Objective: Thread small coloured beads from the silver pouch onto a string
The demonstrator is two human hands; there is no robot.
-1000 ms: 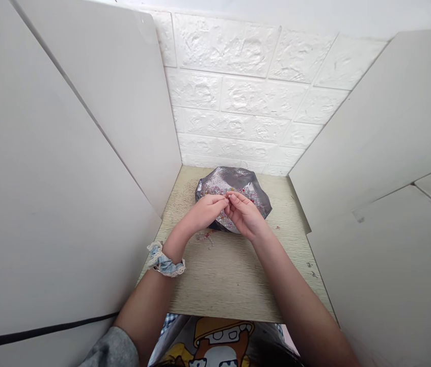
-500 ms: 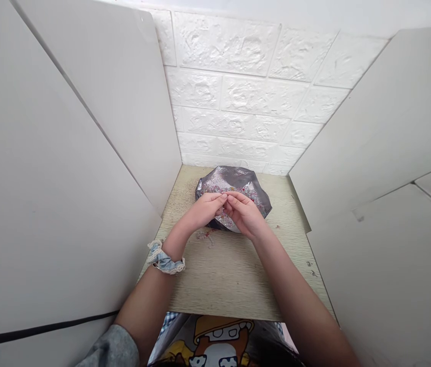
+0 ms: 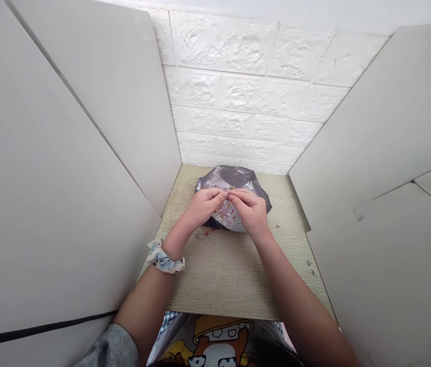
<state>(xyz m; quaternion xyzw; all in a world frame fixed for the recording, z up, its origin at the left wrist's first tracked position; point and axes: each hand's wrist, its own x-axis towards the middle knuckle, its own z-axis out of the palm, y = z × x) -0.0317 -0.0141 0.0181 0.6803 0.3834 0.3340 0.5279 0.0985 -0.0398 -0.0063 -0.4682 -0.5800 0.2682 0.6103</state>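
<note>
My left hand (image 3: 207, 205) and my right hand (image 3: 251, 210) meet fingertip to fingertip, both in a pinch. Whatever they hold between them is too small to make out. Below them lies a dark, silver-lined bag (image 3: 236, 176), spread open on the tabletop. Small clear, pink and red beads (image 3: 227, 214) fill its middle, partly covered by my hands. Just in front of the bag, a short beaded string (image 3: 208, 237) rests on the wood. A pale blue scrunchie with lace trim (image 3: 165, 257) circles my left wrist.
The narrow wooden tabletop (image 3: 226, 280) runs between a white panel (image 3: 66, 178) on the left and another panel (image 3: 383, 153) on the right. A white brick-pattern wall (image 3: 234, 97) closes the back. Small metallic bits (image 3: 310, 268) lie near the right edge.
My right hand has turned and lifted slightly, its fingers straighter, baring more beads between the hands. My left hand has shifted a little. The bag stays in place.
</note>
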